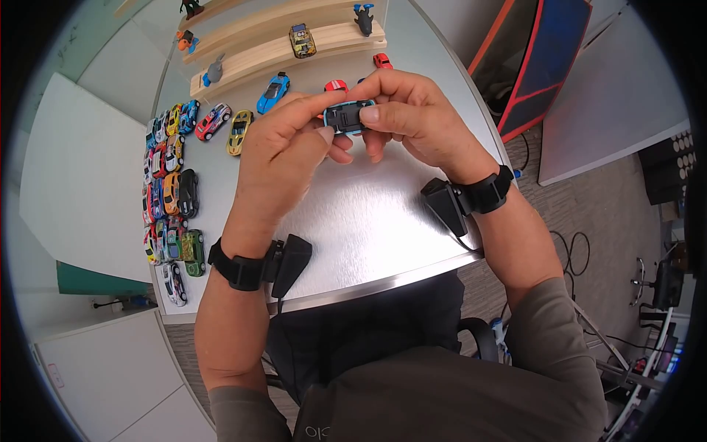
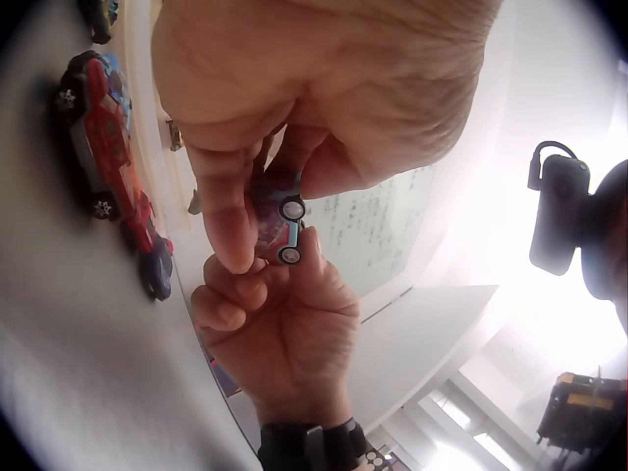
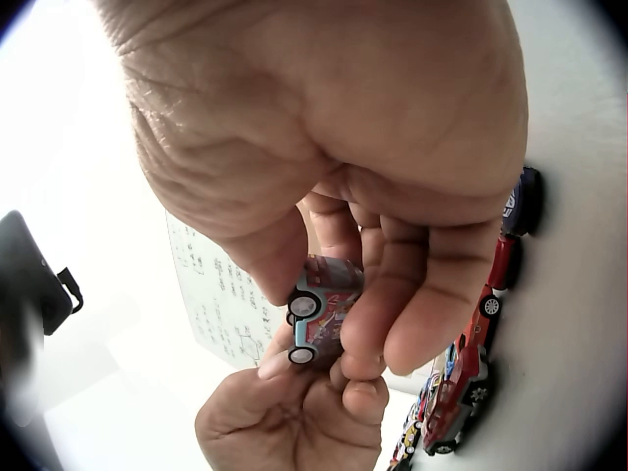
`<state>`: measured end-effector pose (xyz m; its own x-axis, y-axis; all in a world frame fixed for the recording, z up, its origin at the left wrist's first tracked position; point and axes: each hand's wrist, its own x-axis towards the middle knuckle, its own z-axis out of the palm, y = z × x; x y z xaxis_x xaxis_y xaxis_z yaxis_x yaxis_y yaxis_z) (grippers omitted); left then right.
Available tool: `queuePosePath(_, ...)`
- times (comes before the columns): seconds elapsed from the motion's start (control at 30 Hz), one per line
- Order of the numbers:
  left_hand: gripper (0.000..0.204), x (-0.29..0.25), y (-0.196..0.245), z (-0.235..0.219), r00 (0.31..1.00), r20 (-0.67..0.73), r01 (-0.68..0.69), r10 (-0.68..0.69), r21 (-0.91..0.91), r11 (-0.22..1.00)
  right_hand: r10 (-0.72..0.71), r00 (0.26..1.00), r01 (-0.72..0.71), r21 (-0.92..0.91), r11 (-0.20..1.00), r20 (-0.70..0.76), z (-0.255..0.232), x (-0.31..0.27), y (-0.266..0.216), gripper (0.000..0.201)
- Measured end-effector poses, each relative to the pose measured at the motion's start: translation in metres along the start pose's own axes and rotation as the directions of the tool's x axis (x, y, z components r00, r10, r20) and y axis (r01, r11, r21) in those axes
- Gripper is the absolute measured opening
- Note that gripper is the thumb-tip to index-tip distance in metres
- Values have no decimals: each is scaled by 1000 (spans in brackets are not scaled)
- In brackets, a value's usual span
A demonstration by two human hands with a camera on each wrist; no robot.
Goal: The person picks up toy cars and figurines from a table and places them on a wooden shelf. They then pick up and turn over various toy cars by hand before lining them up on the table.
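Note:
Between both hands, above the metal table [image 1: 353,214], a small toy car [image 1: 345,118] is held upside down with its black underside facing up. It has a light-blue edge, and its printed side and silver-hubbed wheels show in the right wrist view. My left hand [image 1: 276,158] pinches one end with thumb and fingers. The other end is gripped by my right hand [image 1: 423,121], its thumb resting on the underside. Just beyond the hands stand a red car [image 1: 335,85] and a blue car [image 1: 273,92]. A yellow car [image 1: 238,132] is left of them.
Rows of toy cars [image 1: 169,173] line the table's left edge, with a red-and-blue car [image 1: 213,122] beside them. At the back, a stepped wooden rack [image 1: 258,55] carries a patterned car [image 1: 302,41] and small figures. Another red car [image 1: 382,61] sits near the rack's right end.

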<state>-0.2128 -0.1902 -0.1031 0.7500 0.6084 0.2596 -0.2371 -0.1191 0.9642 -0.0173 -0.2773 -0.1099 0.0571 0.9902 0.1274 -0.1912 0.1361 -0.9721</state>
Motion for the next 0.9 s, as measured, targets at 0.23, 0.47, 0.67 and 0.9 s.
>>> queuePosePath(0.23, 37, 0, 2, 1, 1000, -5, 19, -19, 54, 998, 7, 1000, -7, -6, 1000, 0, 1, -1, -1, 16)
queuePosePath(0.47, 34, 0, 2, 1, 999, -8, 42, -42, 107, 993, 13, 1000, -13, -32, 999, -2, 2, -1, -2, 17)
queuePosePath(0.67, 32, 1, -2, 7, 998, -46, 54, -53, 36, 998, 24, 1000, -24, -43, 999, 0, 3, -1, 0, 17)
queuePosePath(0.9, 36, 1, -2, 1, 999, -9, 51, -51, 52, 997, 20, 1000, -20, -38, 999, 3, 1, 0, 1, 16)
